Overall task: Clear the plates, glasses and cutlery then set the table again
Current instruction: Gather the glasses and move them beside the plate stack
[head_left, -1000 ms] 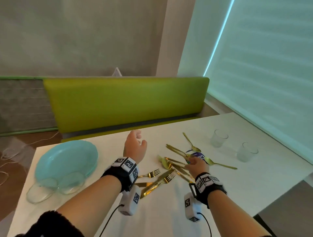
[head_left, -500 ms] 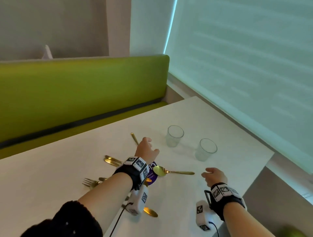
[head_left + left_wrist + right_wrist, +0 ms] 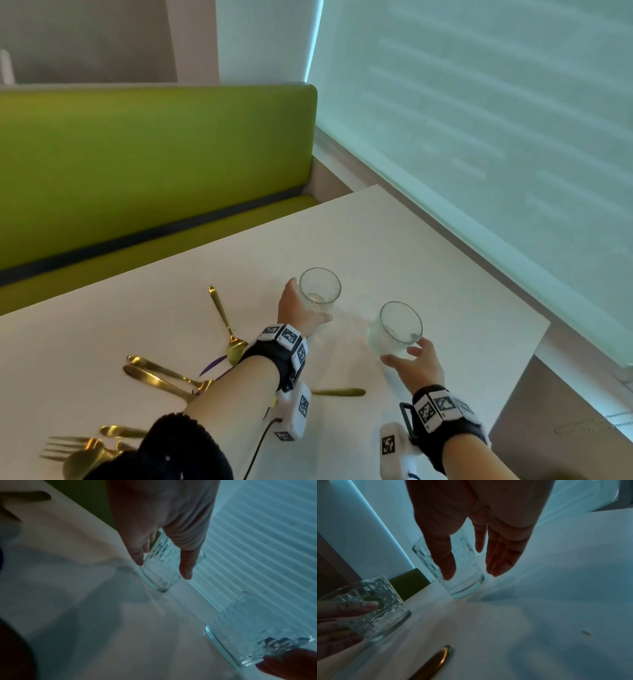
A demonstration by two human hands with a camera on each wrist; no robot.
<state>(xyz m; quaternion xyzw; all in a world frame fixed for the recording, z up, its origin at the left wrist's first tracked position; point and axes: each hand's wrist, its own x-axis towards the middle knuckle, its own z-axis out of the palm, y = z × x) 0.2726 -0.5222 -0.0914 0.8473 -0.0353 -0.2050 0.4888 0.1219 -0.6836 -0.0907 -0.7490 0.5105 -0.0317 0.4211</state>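
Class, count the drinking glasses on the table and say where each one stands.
2. One glass stands farther back, at the left hand. The other glass stands nearer the table's right edge, at the right hand. None looks hidden.

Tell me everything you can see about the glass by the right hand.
The right-hand glass is a clear, empty-looking tumbler with a faceted, cut pattern on its wall and a thick base. It is upright on the white table, near the edge by the window, apart from the other glass. The right hand reaches round it with thumb and fingers spread to either side; its fingertips look to be touching the wall, but the fingers are not yet closed on it.
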